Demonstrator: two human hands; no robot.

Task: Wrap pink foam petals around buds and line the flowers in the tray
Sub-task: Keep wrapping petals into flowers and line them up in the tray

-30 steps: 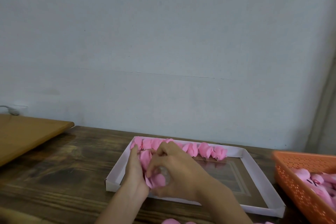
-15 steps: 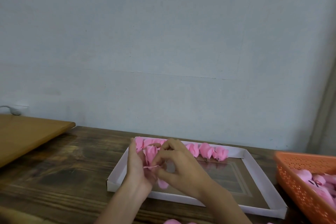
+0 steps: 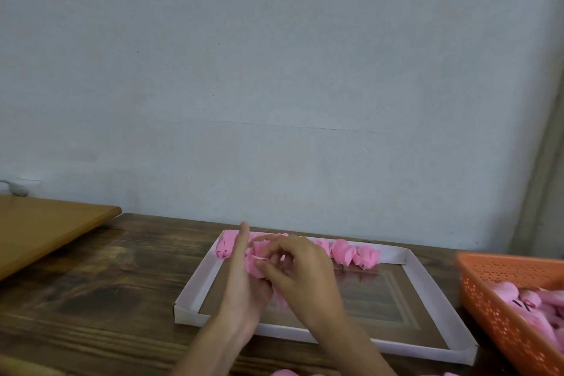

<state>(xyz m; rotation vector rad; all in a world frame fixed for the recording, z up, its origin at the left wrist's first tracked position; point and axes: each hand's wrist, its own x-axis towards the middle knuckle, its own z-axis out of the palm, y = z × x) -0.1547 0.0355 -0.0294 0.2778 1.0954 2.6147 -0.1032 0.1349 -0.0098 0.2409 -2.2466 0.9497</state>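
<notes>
- Here, the flower (image 3: 255, 265) is held over the tray's (image 3: 195, 284) left part, gripped from below by the left hand (image 3: 241, 290), index finger raised.
- Its petals are pinched by the curled fingers of the right hand (image 3: 305, 281).
- The tray's far edge is lined by a row of flowers (image 3: 346, 252); bare floor is seen toward its near and right edges.
- The flower is seen as crumpled pale-pink foam.

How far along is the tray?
Done: one row of flowers lines the tray's far edge. In hand: left hand and right hand hold a flower, wrapping petals. Left: most of the tray floor is bare; the orange basket holds more pink pieces.
</notes>
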